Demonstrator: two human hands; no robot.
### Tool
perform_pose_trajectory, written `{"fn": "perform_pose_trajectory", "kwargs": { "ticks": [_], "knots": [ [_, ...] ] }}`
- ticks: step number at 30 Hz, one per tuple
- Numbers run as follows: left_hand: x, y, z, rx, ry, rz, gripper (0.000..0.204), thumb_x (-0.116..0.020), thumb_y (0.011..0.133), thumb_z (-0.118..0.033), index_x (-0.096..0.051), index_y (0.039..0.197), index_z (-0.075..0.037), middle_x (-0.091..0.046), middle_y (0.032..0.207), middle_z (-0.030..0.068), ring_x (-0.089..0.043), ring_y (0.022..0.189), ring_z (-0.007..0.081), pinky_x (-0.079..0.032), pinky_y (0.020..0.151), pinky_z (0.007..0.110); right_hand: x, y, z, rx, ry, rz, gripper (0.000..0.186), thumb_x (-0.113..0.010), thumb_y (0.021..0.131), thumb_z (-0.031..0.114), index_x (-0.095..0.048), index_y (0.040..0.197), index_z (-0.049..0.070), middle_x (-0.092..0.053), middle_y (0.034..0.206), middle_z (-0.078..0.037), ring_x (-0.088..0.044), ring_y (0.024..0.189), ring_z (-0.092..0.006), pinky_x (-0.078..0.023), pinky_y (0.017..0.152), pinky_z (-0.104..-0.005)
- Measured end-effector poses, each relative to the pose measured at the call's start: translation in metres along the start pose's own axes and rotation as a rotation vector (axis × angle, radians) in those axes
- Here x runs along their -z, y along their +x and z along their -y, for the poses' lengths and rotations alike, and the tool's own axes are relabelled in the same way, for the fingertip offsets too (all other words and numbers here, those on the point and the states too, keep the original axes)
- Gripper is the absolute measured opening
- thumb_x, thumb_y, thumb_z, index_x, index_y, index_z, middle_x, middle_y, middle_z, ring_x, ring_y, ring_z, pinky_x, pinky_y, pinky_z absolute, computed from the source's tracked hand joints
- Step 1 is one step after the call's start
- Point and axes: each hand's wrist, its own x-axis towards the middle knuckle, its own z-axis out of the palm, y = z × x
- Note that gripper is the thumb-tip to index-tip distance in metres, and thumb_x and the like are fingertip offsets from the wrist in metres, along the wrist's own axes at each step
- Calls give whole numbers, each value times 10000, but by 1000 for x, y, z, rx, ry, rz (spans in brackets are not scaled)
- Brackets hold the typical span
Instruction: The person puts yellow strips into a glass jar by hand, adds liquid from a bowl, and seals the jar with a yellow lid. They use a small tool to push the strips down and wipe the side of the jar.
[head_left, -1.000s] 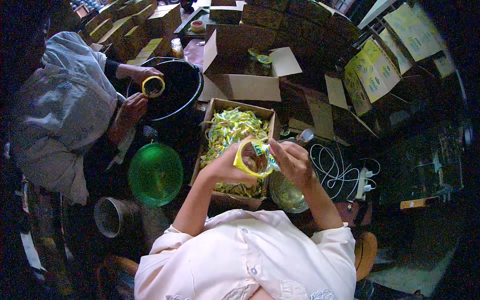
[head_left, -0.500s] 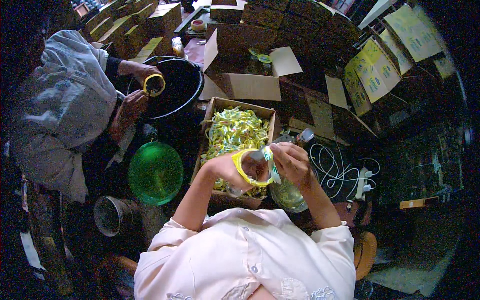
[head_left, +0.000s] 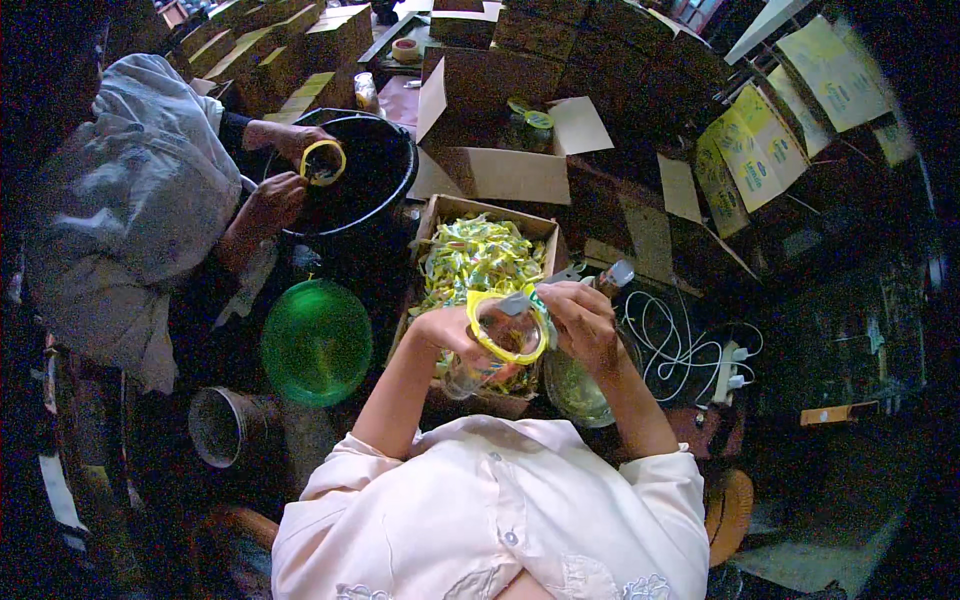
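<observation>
Just below centre, the left hand is wrapped around a clear glass jar ringed by a yellow band. At its three o'clock, touching the rim, the right hand pinches a small grey tool against the band. At twelve o'clock lies an open cardboard box of yellow-green labels. At nine o'clock sits a green bowl; at ten, another person's hands work over a black tub.

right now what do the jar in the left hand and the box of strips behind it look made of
Jar: looks like clear glass or plastic, glossy and see-through, with a yellow band at its mouth. Box: matte brown cardboard with a folded wall. Strips: thin yellow-green film or paper, hard to tell which.
</observation>
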Motion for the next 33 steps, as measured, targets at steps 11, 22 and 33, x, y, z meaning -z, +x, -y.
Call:
{"fn": "perform_pose_trajectory", "kwargs": {
  "ticks": [11, 22, 33],
  "knots": [
    [-4, -7, -11, -38, 472, -395, 657, -673, 586, -97, -351, 1154, -22, -474, 1051, 67, -456, 972, 139, -365, 860, 283, 7, -6, -1, -50, -136, 31, 288, -528, 703, -23, -559, 989, 5, -577, 731, -87, -581, 665, -225, -492, 598, -309],
    [-17, -2, -7, -125, 699, -459, 712, -759, 519, -93, -407, 1134, -16, -509, 1066, 57, -479, 948, 136, -385, 851, 289, 8, -6, 0, -33, -146, 41, 301, -539, 698, 12, -557, 998, 0, -586, 783, -97, -578, 680, -230, -489, 616, -309],
    [-18, 1, -10, -123, 820, -475, 604, -756, 511, -97, -485, 1045, -22, -552, 978, 45, -504, 875, 110, -417, 790, 276, 7, -7, 1, 10, -144, 58, 293, -524, 712, 16, -546, 1003, -19, -597, 863, -110, -587, 722, -227, -496, 644, -327]
  ]
}}
